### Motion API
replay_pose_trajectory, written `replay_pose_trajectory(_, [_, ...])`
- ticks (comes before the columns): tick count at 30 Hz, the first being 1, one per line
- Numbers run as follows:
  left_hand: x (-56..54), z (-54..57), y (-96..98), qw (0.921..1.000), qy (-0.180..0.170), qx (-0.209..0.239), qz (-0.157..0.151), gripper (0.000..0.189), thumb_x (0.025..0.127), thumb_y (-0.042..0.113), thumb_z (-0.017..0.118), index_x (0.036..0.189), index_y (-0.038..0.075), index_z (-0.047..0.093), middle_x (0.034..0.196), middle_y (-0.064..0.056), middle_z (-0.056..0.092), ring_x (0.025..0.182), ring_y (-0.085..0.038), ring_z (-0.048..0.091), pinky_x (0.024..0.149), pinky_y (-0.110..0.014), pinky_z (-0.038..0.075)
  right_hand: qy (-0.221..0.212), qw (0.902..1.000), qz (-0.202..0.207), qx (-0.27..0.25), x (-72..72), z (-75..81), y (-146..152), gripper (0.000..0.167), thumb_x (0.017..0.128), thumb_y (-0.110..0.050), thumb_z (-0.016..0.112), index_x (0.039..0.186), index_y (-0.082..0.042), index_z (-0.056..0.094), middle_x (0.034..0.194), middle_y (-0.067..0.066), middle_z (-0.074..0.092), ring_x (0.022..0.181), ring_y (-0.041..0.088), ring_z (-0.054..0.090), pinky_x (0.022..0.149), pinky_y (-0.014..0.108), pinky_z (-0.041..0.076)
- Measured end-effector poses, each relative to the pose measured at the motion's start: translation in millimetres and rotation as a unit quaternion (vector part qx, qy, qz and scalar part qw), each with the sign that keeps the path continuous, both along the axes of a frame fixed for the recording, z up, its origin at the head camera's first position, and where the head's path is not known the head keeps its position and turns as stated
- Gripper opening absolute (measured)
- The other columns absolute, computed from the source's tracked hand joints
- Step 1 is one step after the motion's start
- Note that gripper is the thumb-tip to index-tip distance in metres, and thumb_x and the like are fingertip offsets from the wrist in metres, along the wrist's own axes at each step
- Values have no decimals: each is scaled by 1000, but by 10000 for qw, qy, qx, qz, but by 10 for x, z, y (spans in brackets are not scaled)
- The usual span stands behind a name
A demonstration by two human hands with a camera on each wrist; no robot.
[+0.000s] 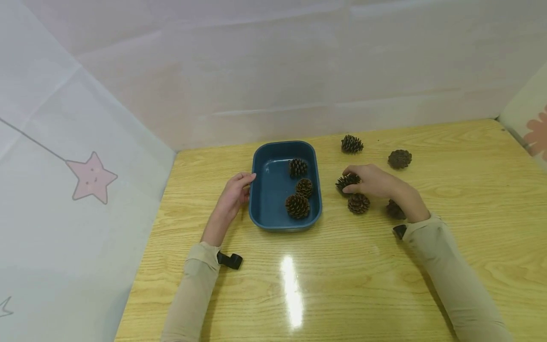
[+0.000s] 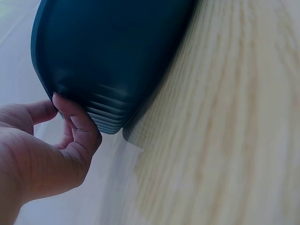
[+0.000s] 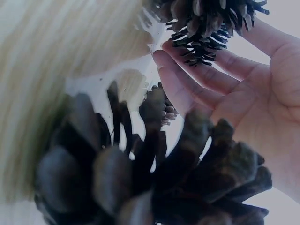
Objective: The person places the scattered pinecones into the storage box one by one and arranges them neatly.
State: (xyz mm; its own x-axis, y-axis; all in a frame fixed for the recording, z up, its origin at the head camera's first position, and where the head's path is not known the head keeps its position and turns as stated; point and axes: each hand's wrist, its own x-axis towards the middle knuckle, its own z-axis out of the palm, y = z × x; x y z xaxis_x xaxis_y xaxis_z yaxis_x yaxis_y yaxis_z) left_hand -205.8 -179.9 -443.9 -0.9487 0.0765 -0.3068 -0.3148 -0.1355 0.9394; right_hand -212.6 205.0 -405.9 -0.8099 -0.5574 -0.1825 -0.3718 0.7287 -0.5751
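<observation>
A deep blue rectangular dish (image 1: pixel 273 223) stands on the table with 3 pine cones in it, along its right side. My left hand (image 1: pixel 232 194) pinches the dish's left rim between thumb and fingers, as the left wrist view shows up close. To the right of the dish, my right hand (image 1: pixel 372 181) has its thumb and fingers around a dark pine cone (image 1: pixel 347 181). Just below that hand lies another pine cone (image 1: pixel 358 204). A large blurred pine cone (image 3: pixel 150 183) fills the foreground of the right wrist view.
Other pine cones lie around the right hand: one at the back (image 1: pixel 352 144), one farther right (image 1: pixel 400 159), and one partly hidden by the right wrist (image 1: pixel 394 209). A pale sheet wall (image 1: pixel 273 71) borders the wooden table (image 1: pixel 342 285) behind and on the left.
</observation>
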Motion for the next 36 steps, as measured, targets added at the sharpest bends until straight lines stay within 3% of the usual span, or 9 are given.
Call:
replay_pose_trajectory(12, [1,9,-2,10000,-22,-81,19,16,106,21,62,98,7,58,95,-2,56,73,-13,57,64,-24,48,-33,10000,-64,-2,3,0,-2,49,100,-23,72,136,6,55,130,28,63,119,45,61,96,57,49])
replay_pose_trajectory(24, [0,1,1,9999,-19,-107,-7,17,106,21,62,99,6,58,95,-3,56,74,-14,58,64,-24,49,-12,9992,-321,-221,-2,-17,-11,50,95,-14,77,132,8,51,132,29,59,125,46,55,102,58,46])
replay_pose_trajectory(36, [4,14,4,10000,-26,-89,10,17,106,20,62,99,5,57,93,-3,56,73,-14,58,65,-24,49,409,9955,-708,-473,1,30,-5,61,90,-12,83,138,7,50,139,27,55,131,46,50,106,60,42])
